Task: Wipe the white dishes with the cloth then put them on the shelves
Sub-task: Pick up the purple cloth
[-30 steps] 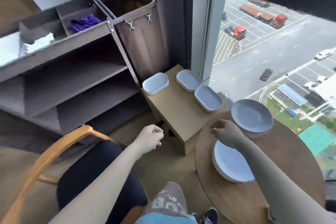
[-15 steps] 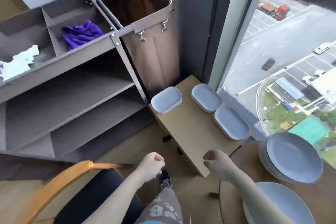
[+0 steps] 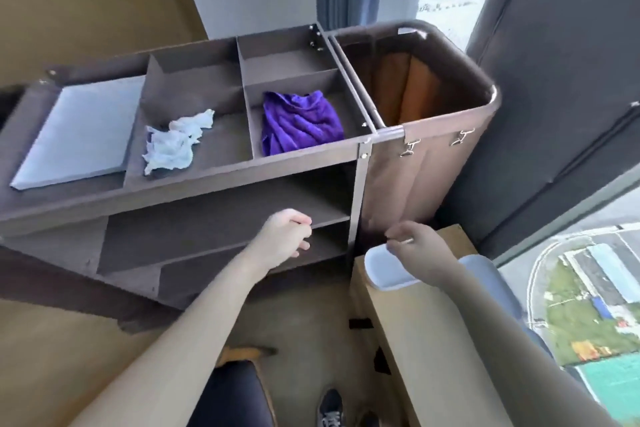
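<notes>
A purple cloth (image 3: 301,121) lies bunched in a compartment of the brown cart's top tray. Below it the cart's shelves (image 3: 221,215) stand bare. One white rectangular dish (image 3: 382,270) sits at the near corner of the wooden side table (image 3: 433,329). A second white dish (image 3: 485,274) shows partly behind my right forearm. My right hand (image 3: 415,248) hovers just above the first dish with its fingers curled, holding nothing. In front of the middle shelf, my left hand (image 3: 285,236) is curled into a loose fist and also holds nothing.
A crumpled white cloth (image 3: 173,144) and a flat grey board (image 3: 79,135) lie in the cart's top tray. A brown laundry bag (image 3: 433,97) hangs on the cart's right end. A dark chair seat (image 3: 228,395) is below me, and a window runs along the right.
The view has swung left and up toward the cart, and the round plates have left the frame. Both hands have moved forward, the left to the shelves, the right over the nearest rectangular dish.
</notes>
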The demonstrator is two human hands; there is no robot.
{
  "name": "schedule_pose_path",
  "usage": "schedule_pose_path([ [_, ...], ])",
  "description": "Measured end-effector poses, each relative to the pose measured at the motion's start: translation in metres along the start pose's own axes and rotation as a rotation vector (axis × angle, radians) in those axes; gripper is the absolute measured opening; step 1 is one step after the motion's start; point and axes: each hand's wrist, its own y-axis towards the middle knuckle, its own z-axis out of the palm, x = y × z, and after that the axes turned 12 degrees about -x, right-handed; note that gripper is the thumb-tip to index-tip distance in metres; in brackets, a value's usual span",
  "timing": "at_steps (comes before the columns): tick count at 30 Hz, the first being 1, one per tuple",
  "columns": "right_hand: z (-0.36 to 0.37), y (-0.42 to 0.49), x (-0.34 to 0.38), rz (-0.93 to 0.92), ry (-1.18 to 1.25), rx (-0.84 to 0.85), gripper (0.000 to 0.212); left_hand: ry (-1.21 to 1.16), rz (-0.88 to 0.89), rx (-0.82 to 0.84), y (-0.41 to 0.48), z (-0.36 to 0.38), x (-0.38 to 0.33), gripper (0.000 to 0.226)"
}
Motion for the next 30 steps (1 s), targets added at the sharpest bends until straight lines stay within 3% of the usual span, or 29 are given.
schedule_pose_path([
  [7,-0.012,0.050,0.091,-0.218,0.186,-0.065,0.027,-0.082,0.069,-0.167,0.001,-0.058,-0.043,0.020],
  [20,-0.039,0.109,0.155,-0.381,0.252,-0.121,0.019,-0.145,0.234,-0.342,0.044,-0.090,-0.094,0.020],
  [25,-0.021,0.165,0.184,-0.366,0.077,-0.113,0.023,0.218,0.431,-0.342,0.104,-0.098,-0.120,0.024],
  [30,0.013,0.199,0.195,-0.485,-0.259,0.010,0.044,0.679,0.571,-0.082,0.160,-0.091,-0.126,0.037],
])
